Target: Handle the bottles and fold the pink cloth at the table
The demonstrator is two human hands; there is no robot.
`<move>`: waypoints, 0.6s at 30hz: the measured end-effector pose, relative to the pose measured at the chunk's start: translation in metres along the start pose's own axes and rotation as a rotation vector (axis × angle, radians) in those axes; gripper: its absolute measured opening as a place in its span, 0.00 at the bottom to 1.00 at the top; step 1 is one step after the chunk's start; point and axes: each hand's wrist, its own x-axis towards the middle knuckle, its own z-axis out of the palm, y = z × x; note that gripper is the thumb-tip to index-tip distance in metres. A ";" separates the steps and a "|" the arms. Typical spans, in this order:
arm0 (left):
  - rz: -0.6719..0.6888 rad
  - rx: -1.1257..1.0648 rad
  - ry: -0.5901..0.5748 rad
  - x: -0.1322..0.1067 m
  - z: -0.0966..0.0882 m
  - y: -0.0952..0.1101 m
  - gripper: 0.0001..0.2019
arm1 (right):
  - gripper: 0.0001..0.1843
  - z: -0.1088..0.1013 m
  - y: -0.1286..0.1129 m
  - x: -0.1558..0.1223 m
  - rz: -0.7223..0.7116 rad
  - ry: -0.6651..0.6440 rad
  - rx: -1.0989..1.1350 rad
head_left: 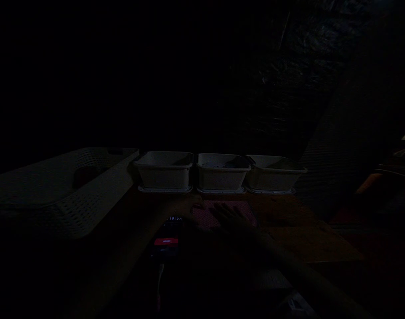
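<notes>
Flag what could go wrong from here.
Low light: the right hand over the pink cloth is barely visible, so a slip might go unnoticed.
The phone and its cable lie close to the left forearm; a sweep could shift or snag them.
The middle tub sits just beyond the cloth; reaching might bump it.

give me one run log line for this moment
right hand: fingers spread over pink cloth; left hand: at cloth's left edge, grip unclear; behind cloth: three tubs; left: perforated basket; nearer camera: lit phone
</notes>
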 end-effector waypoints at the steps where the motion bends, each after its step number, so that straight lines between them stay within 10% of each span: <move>1: -0.002 0.016 -0.011 0.000 -0.001 0.000 0.28 | 0.34 0.000 0.003 -0.003 0.002 -0.015 0.004; 18: -0.001 0.036 -0.029 0.000 -0.001 -0.002 0.29 | 0.30 -0.011 0.050 -0.052 0.194 0.019 -0.064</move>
